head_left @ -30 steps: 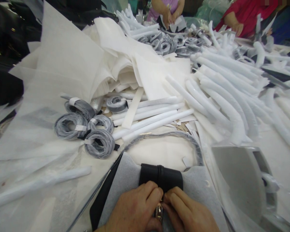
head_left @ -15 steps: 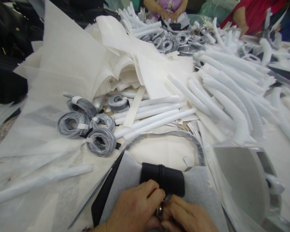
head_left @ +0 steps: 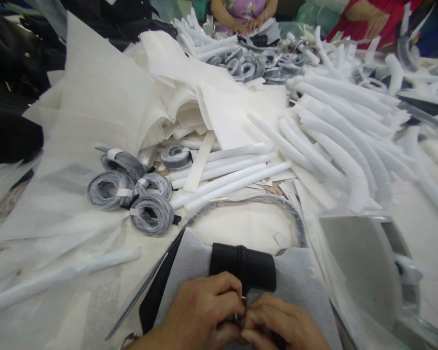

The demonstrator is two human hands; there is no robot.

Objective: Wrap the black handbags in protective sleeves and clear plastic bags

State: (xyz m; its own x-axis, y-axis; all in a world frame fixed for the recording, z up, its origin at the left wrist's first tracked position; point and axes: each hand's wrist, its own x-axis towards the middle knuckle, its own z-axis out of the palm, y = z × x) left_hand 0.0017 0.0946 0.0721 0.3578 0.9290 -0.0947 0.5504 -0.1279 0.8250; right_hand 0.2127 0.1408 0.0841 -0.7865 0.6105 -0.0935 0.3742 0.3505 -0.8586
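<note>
A handbag lies at the bottom middle, its black side [head_left: 155,291] showing at the left. Grey padding sheet [head_left: 302,277] covers its front, and a black strap tab [head_left: 243,265] crosses over the top of it. The bag's handle [head_left: 255,199], wrapped in clear film, arches away behind. Just below the tab, my left hand [head_left: 204,311] and my right hand [head_left: 277,321] meet with bent, closed fingers. Between the fingertips a bit of a small gold metal fitting [head_left: 244,300] shows; most of it is hidden by the fingers.
Several wrapped strap coils [head_left: 151,214] lie left of the handle. White tubes [head_left: 226,182] and large white sheets [head_left: 113,92] spread beyond. Wrapped curved handles [head_left: 336,141] pile up at right, near a grey tape dispenser [head_left: 365,262]. Two co-workers' hands [head_left: 250,26] are at the far side.
Both hands stay at the metal fitting, their fingers slightly shifted and covering more of it. The view has moved a little. At far right, the co-worker in red has raised a hand.
</note>
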